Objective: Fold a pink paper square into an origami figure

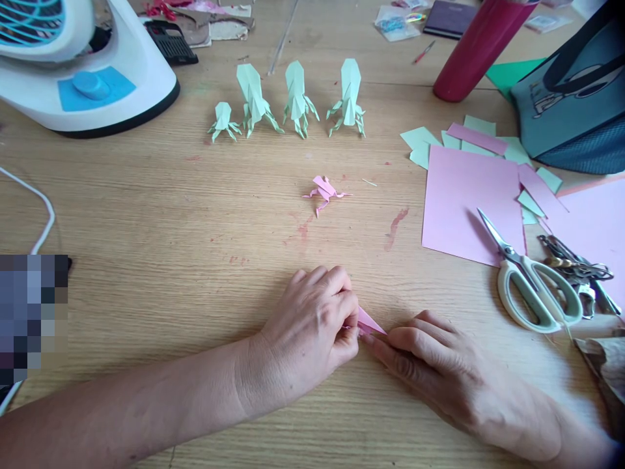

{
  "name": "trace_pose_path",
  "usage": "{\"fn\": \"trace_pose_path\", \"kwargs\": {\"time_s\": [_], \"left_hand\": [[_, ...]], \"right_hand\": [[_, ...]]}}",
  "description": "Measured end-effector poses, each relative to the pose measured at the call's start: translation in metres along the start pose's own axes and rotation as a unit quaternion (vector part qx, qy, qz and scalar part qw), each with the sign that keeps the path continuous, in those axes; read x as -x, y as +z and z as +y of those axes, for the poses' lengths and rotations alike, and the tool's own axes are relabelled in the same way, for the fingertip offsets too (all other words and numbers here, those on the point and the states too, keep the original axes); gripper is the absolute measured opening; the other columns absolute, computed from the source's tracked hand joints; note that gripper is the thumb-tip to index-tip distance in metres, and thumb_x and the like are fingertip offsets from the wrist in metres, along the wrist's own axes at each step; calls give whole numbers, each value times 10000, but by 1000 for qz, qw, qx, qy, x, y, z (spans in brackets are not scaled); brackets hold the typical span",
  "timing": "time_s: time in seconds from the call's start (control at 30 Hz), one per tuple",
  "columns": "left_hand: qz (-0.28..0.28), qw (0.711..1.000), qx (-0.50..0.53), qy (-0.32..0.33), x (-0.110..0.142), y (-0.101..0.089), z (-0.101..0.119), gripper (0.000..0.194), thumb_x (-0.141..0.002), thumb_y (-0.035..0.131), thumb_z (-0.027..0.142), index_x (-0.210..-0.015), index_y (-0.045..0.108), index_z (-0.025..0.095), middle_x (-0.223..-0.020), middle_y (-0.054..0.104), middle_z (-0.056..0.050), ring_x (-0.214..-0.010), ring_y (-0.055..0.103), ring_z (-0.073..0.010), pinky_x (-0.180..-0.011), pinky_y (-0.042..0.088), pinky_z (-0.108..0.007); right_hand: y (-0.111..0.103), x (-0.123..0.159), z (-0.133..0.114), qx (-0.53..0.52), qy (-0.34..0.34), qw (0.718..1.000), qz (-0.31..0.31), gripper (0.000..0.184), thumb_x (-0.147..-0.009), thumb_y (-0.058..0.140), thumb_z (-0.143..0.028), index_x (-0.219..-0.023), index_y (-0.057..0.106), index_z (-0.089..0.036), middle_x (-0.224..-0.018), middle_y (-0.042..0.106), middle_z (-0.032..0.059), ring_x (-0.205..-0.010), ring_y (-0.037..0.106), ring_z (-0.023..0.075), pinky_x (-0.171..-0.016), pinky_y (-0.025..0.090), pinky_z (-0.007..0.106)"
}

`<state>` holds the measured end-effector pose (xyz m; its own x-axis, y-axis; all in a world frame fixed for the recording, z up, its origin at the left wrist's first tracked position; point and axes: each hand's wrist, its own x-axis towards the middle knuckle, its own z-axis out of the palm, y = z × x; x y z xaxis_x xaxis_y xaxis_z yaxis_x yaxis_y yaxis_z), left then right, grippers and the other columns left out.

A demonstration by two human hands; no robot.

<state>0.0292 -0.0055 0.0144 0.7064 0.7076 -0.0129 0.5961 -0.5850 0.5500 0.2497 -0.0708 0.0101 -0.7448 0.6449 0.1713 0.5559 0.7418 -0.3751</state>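
Between my two hands is a small folded piece of pink paper (370, 321), its pointed end toward the right. My left hand (312, 322) is closed, with thumb and fingertips pinching the paper's left part, which the fingers mostly hide. At the pointed tip, my right hand (434, 365) pinches with thumb and index finger. Farther up the table lies a small pink origami figure (324, 190) with thin bent legs. Behind it stand several pale green origami figures (295, 91) in a row, the leftmost one smaller than the others.
Scissors (530, 280) rest at the right, partly over a square pink sheet (469, 202) and near paper scraps. A red cylinder (481, 52) and a blue-grey bag (571, 98) stand at the back right. A white fan (112, 85) occupies the back left.
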Motion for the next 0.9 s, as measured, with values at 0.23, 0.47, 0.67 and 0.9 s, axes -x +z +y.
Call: {"fn": "trace_pose_path", "kwargs": {"time_s": [0.23, 0.47, 0.67, 0.9], "left_hand": [[-16, 1000, 0, -5, 0, 0, 0, 117, -836, 604, 109, -729, 613, 157, -895, 596, -44, -866, 551, -206, -774, 425, -362], [-62, 993, 99, -12, 5, -13, -7, 140, -927, 601, 142, -793, 635, 167, -961, 566, -19, -879, 564, -155, -843, 454, -325], [-47, 994, 96, -10, 7, -14, -14, 204, -921, 578, 85, -728, 580, 148, -952, 552, -23, -846, 553, -142, -814, 462, -299], [-32, 997, 75, -14, 7, -9, -11, 193, -826, 583, 19, -692, 543, 150, -925, 561, -31, -832, 546, -152, -783, 451, -300]], "right_hand": [[4, 2, 3, -15, 9, 1000, -21, 407, -1055, 326, -124, -1404, 534, -93, -925, 629, 96, -753, 544, 194, -676, 457, 344], [3, -1, 1, -17, 9, 1000, 1, 391, -1045, 353, -93, -1390, 537, -85, -900, 617, 77, -736, 516, 182, -678, 421, 335], [3, 0, 0, -12, 9, 1000, -9, 395, -1053, 338, -112, -1397, 529, -91, -947, 636, 95, -757, 536, 191, -686, 440, 336], [4, 2, 2, -15, 9, 1000, -19, 401, -1049, 336, -119, -1398, 530, -95, -947, 627, 101, -760, 538, 198, -688, 436, 352]]}}
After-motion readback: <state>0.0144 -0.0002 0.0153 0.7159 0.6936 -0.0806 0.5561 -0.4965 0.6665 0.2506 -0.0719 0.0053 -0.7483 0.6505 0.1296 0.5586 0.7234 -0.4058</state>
